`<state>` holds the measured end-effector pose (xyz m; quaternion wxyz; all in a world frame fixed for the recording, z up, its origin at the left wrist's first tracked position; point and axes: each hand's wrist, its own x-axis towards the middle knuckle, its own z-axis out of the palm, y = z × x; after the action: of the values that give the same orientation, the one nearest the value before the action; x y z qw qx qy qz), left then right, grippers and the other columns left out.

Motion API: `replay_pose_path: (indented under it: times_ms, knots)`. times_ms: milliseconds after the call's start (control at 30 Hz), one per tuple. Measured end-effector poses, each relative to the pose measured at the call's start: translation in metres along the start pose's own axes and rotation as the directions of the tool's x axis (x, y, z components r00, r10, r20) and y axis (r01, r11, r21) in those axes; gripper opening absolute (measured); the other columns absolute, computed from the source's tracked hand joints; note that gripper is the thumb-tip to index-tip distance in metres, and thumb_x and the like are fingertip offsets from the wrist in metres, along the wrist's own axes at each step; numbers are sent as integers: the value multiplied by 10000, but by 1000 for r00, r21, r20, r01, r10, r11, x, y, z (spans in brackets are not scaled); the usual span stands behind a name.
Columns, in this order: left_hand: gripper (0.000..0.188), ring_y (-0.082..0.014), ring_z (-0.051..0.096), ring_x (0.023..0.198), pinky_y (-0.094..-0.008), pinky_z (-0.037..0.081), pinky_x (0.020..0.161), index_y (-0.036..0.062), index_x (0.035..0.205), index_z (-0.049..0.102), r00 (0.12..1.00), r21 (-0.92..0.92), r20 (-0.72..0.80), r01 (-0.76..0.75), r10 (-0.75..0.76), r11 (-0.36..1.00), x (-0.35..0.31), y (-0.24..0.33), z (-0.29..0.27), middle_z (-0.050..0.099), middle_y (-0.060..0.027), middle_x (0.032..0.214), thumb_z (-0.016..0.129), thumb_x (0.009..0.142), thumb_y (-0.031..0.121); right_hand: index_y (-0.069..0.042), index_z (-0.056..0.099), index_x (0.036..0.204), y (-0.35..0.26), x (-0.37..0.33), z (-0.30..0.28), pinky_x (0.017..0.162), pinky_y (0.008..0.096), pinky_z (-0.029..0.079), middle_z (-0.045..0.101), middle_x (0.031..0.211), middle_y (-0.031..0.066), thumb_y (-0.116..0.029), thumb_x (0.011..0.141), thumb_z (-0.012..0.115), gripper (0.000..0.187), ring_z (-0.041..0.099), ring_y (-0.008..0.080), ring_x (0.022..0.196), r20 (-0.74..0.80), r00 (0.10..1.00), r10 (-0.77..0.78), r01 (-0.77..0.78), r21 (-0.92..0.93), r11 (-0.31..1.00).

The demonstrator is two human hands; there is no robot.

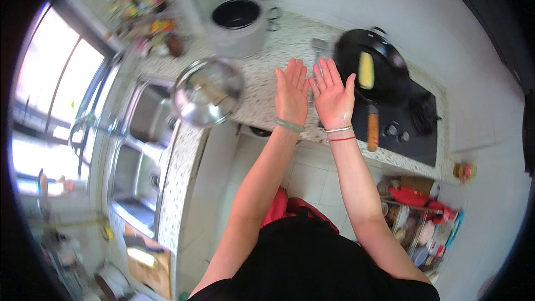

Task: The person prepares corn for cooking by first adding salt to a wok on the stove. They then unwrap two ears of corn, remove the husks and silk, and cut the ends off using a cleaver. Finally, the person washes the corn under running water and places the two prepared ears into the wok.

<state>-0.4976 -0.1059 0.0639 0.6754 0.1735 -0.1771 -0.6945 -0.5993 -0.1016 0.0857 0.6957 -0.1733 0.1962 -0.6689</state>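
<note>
Both palms face up, side by side, over the front of a speckled countertop (pixel 259 86). My left hand (pixel 292 93) is empty, its fingers stretched out, with a green bangle at the wrist. Just right of it, my right hand (pixel 333 93) is also empty and spread, wearing a silver bangle and a red string. Nearest to my right hand is a black wok (pixel 384 58) on the cooktop, with a wooden handle (pixel 373 128). A long yellow piece of food (pixel 366 71) lies in the wok. Behind my right hand, a metal spatula (pixel 319 44) is partly hidden.
A glass lid (pixel 192 86) sits left of my hands, near the double sink (pixel 146 161). An open rice cooker (pixel 238 36) stands at the back. The black cooktop (pixel 409 142) is at right, above a loaded rack (pixel 415 223). A cutting board (pixel 159 276) lies lower left.
</note>
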Motion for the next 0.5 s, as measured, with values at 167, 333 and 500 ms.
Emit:
replay_pose_path:
  times_ms: [167, 333, 500]
  knots:
    - [646, -261, 272, 1399, -390, 225, 1137, 42, 1462, 284, 946, 86, -207, -238, 251, 967, -75, 107, -57, 314, -143, 1500, 301, 1007, 501, -39, 301, 1456, 114, -31, 54, 1134, 394, 220, 321, 1513, 96, -583, 979, 258, 725, 289, 233, 1394, 115, 945, 306, -310, 15, 951]
    - [573, -237, 386, 1325, -378, 278, 1094, 64, 1430, 358, 743, 229, -418, -471, 523, 852, -187, 207, -129, 429, -112, 1432, 316, 1018, 459, -36, 369, 1413, 253, -99, 107, 1107, 402, 286, 387, 1466, 109, -537, 992, 298, 658, 364, 249, 1345, 236, 727, 645, -660, -20, 751]
    - [461, -192, 480, 1233, -338, 368, 1017, 66, 1405, 391, 410, 369, -587, -631, 698, 682, -322, 278, -202, 485, -103, 1371, 339, 1037, 339, -33, 431, 1370, 384, -200, 146, 1090, 410, 318, 438, 1426, 131, -517, 997, 310, 622, 407, 266, 1318, 251, 383, 889, -888, -166, 429]
